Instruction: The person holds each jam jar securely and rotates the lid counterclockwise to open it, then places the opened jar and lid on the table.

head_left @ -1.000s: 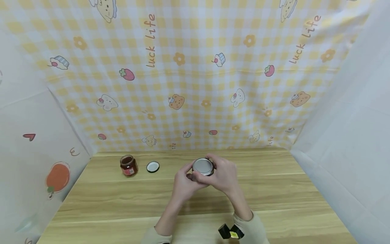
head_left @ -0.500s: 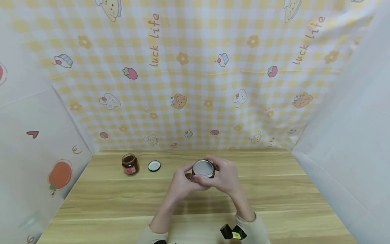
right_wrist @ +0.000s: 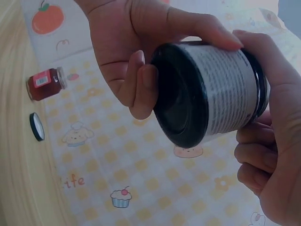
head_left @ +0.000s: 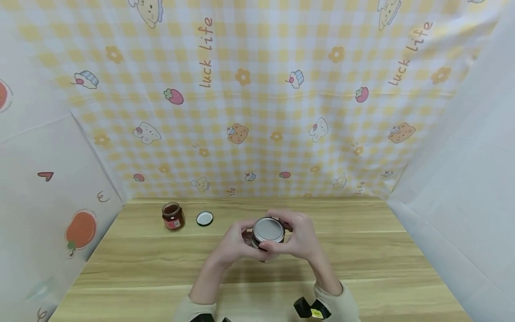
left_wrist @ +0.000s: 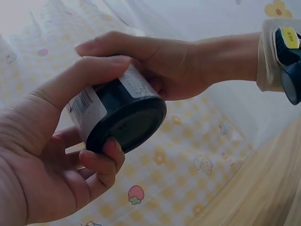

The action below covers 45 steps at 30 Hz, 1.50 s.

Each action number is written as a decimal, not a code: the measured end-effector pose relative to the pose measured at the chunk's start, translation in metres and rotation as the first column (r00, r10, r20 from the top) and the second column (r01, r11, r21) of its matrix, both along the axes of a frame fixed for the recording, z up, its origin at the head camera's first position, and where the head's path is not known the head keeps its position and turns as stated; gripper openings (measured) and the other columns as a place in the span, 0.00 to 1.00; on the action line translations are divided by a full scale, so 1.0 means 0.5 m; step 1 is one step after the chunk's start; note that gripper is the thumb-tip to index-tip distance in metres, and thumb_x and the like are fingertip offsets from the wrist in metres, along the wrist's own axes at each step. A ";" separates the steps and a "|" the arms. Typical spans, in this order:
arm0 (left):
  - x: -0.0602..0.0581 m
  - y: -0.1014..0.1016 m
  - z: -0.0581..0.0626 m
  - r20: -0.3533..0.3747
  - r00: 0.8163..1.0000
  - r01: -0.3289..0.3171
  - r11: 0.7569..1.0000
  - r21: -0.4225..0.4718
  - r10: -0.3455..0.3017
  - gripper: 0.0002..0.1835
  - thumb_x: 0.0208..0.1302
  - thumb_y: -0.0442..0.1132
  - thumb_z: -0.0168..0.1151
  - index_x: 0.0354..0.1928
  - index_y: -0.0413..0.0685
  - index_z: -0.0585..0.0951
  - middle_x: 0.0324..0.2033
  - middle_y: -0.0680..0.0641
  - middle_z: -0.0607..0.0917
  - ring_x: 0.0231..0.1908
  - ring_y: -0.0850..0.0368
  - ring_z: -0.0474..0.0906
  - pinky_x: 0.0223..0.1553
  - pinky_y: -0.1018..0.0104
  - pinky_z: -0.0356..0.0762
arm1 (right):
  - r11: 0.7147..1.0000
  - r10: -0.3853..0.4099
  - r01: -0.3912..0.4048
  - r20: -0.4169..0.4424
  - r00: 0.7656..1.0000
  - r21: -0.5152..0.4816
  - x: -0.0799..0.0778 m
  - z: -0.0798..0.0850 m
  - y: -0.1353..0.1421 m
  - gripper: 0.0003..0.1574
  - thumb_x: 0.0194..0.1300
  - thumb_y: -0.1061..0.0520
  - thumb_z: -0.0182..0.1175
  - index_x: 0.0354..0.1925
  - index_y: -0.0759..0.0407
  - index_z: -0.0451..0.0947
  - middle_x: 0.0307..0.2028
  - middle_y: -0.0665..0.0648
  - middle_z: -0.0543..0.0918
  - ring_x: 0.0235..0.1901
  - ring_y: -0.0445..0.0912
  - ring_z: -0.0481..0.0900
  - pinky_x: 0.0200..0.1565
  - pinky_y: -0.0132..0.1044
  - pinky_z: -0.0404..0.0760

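Observation:
Both hands hold a dark jar with a white printed label (right_wrist: 228, 89) and a silver-topped lid (head_left: 268, 229), raised over the table. My left hand (head_left: 232, 245) grips the jar's body; in the left wrist view its thumb lies along the label and its curled fingertips reach the dark base (left_wrist: 136, 125). My right hand (head_left: 299, 235) grips the lid end, with thumb and fingers around the rim. The lid is on the jar. In the right wrist view the jar is tilted, its base toward my left fingers.
An open glass jar of dark red contents (head_left: 173, 217) stands at the table's back left. Beside it lies a loose lid (head_left: 204, 218), its white inside up. A yellow checked cloth (head_left: 257, 112) hangs behind the wooden table (head_left: 141, 264), with white sheets at both sides.
Both hands and the held jar have come slightly lower and nearer in the head view, and more of the jar's side shows under the lid. The open jar and loose lid stay put.

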State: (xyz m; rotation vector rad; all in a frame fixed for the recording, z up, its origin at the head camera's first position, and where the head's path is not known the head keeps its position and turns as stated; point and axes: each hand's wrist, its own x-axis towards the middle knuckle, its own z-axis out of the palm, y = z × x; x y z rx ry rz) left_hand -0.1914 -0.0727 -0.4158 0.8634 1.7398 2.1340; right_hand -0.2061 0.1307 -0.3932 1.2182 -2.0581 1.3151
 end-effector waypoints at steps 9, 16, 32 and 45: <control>-0.006 -0.008 -0.002 -0.068 0.972 0.230 0.969 0.086 -0.224 0.29 0.50 0.27 0.77 0.51 0.17 0.74 0.42 0.48 0.87 0.41 0.58 0.83 0.46 0.66 0.81 | 0.973 0.231 -0.229 0.092 0.969 -0.033 0.009 0.010 0.002 0.30 0.60 0.44 0.73 0.52 0.63 0.82 0.40 0.57 0.87 0.36 0.43 0.86 0.34 0.36 0.85; -0.007 -0.013 -0.002 -0.055 0.969 0.245 0.966 0.087 -0.241 0.32 0.52 0.32 0.77 0.53 0.17 0.74 0.45 0.49 0.87 0.44 0.58 0.82 0.51 0.66 0.78 | 0.962 0.273 -0.272 0.112 0.956 -0.028 0.009 0.009 0.008 0.40 0.62 0.39 0.70 0.58 0.69 0.79 0.46 0.62 0.86 0.44 0.45 0.85 0.41 0.40 0.86; 0.013 -0.022 0.022 0.038 0.998 -0.049 0.998 -0.029 0.051 0.31 0.50 0.30 0.79 0.59 0.38 0.80 0.44 0.43 0.87 0.39 0.51 0.85 0.39 0.60 0.84 | 0.995 -0.076 0.077 -0.017 0.997 0.067 0.020 0.019 0.013 0.44 0.68 0.27 0.55 0.60 0.62 0.79 0.26 0.46 0.72 0.24 0.36 0.63 0.27 0.29 0.65; 0.028 0.007 0.035 -0.361 0.774 -0.621 0.736 -0.269 0.521 0.36 0.40 0.42 0.86 0.57 0.51 0.85 0.43 0.51 0.84 0.41 0.54 0.79 0.39 0.63 0.80 | 0.892 -0.401 0.419 -0.132 0.906 0.167 0.042 0.027 0.007 0.44 0.65 0.23 0.56 0.56 0.58 0.81 0.25 0.42 0.69 0.22 0.35 0.63 0.19 0.28 0.61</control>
